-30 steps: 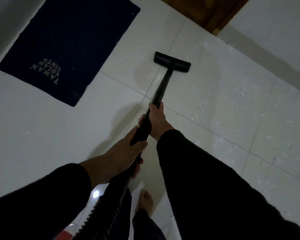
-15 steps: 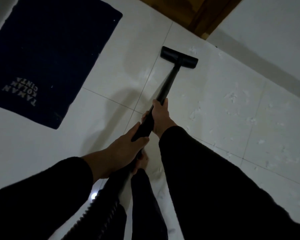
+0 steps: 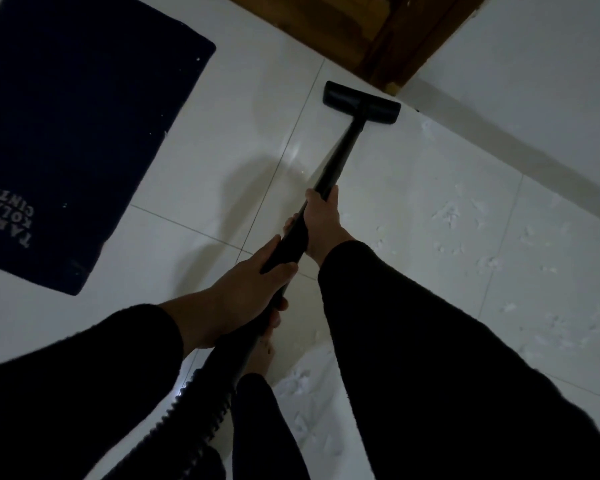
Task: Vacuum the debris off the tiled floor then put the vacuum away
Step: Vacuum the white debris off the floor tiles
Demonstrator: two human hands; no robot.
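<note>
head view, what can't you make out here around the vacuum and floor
- Vacuum body: out of the head view; the hose runs off the bottom edge.
- Wand: its middle is covered by the left hand and right hand, both gripping it.
- Mat: cut off by the left edge, so its lettering is incomplete.
- Debris: pale flecks, too small and dim to identify.
- Floor under the nozzle: hidden by it.

ahead: wall [image 3: 534,64], door frame [image 3: 406,46] | left: mat [image 3: 66,133]
</note>
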